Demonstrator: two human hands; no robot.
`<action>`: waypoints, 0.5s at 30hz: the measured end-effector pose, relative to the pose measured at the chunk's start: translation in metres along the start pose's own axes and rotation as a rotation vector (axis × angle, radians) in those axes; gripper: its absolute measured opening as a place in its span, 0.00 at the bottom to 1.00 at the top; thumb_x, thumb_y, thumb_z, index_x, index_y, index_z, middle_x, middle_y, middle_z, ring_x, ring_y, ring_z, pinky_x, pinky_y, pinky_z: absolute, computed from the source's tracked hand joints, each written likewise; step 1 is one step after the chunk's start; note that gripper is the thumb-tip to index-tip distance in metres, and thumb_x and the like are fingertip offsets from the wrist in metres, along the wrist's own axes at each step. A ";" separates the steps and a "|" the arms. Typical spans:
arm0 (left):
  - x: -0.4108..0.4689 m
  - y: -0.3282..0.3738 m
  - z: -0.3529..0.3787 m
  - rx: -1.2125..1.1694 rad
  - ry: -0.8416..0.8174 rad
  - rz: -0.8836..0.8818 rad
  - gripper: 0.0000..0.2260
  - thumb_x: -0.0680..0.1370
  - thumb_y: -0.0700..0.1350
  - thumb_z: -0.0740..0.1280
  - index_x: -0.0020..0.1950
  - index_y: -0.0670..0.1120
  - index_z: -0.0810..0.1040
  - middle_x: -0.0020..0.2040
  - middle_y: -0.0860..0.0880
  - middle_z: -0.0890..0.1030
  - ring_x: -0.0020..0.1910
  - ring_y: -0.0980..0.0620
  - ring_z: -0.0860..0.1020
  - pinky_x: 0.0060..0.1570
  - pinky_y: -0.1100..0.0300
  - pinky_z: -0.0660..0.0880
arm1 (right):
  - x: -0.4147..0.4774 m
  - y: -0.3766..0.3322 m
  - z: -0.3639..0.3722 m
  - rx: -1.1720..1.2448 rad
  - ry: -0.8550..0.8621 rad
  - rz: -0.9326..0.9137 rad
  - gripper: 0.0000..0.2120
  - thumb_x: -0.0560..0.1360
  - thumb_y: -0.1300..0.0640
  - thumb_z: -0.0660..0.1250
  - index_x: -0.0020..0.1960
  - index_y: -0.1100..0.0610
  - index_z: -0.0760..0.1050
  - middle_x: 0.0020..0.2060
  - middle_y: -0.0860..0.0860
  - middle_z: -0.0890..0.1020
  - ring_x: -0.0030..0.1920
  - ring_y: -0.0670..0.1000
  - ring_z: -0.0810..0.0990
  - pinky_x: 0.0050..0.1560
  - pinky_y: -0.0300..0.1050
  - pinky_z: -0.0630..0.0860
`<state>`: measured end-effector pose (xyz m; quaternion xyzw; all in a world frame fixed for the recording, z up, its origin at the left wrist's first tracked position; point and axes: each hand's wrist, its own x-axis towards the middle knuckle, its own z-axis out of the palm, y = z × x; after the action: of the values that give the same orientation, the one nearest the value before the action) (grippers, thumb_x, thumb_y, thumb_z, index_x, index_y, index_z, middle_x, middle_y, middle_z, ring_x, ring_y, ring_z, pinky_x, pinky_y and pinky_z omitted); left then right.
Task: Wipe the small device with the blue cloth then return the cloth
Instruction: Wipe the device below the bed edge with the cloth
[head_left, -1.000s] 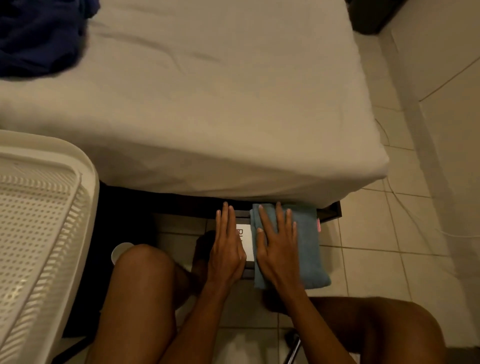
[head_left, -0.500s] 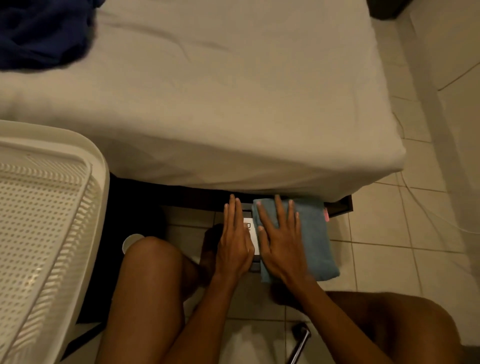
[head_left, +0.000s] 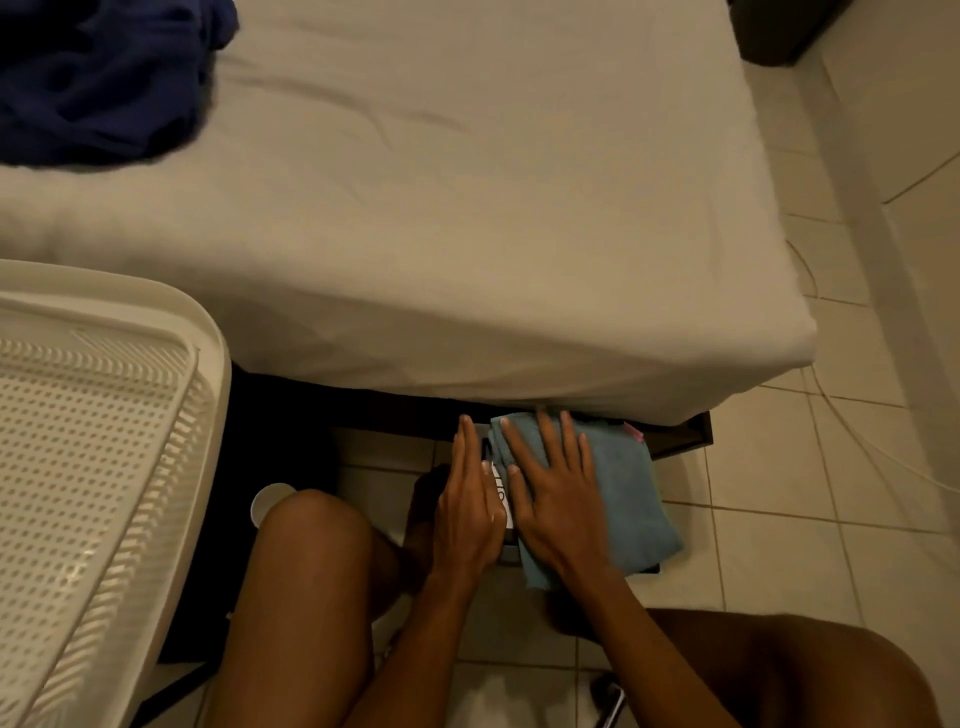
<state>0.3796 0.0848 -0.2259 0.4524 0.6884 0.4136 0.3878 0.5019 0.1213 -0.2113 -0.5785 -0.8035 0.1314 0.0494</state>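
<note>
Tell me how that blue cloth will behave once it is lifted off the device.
The blue cloth will probably go limp and unfold: it lies folded and its near edge sags over the small device. It looks light, since the right hand presses it flat with open fingers. Its soft, towel-like surface suggests it will grip rather than slip.

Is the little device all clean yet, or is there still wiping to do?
Still wiping. The right hand lies flat on the blue cloth, pressing it over the small device; the left hand lies along the device's other side. Only a sliver of the device shows, so cleanliness is unclear. Returning the cloth is still left.
</note>
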 end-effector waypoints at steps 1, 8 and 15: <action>0.000 0.000 0.000 0.000 0.000 0.001 0.27 0.83 0.54 0.50 0.81 0.53 0.47 0.81 0.54 0.53 0.71 0.55 0.70 0.54 0.83 0.63 | 0.001 -0.002 0.001 0.011 0.019 0.050 0.27 0.83 0.47 0.54 0.81 0.41 0.51 0.81 0.51 0.52 0.81 0.53 0.43 0.79 0.58 0.47; -0.001 0.000 -0.001 0.043 0.014 0.001 0.26 0.83 0.53 0.48 0.81 0.54 0.47 0.81 0.55 0.53 0.65 0.69 0.62 0.55 0.80 0.63 | 0.005 0.003 -0.004 -0.101 -0.088 -0.177 0.26 0.84 0.43 0.48 0.80 0.40 0.48 0.82 0.51 0.47 0.81 0.54 0.41 0.79 0.56 0.42; 0.001 -0.004 0.000 0.054 0.021 0.012 0.25 0.84 0.52 0.48 0.81 0.53 0.47 0.81 0.55 0.51 0.72 0.66 0.59 0.57 0.85 0.57 | 0.006 -0.002 -0.005 -0.064 -0.051 -0.094 0.26 0.84 0.44 0.49 0.81 0.41 0.49 0.81 0.52 0.51 0.81 0.54 0.43 0.79 0.57 0.43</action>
<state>0.3786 0.0848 -0.2297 0.4626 0.7006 0.4018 0.3657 0.4993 0.1274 -0.2064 -0.5378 -0.8346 0.1179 0.0167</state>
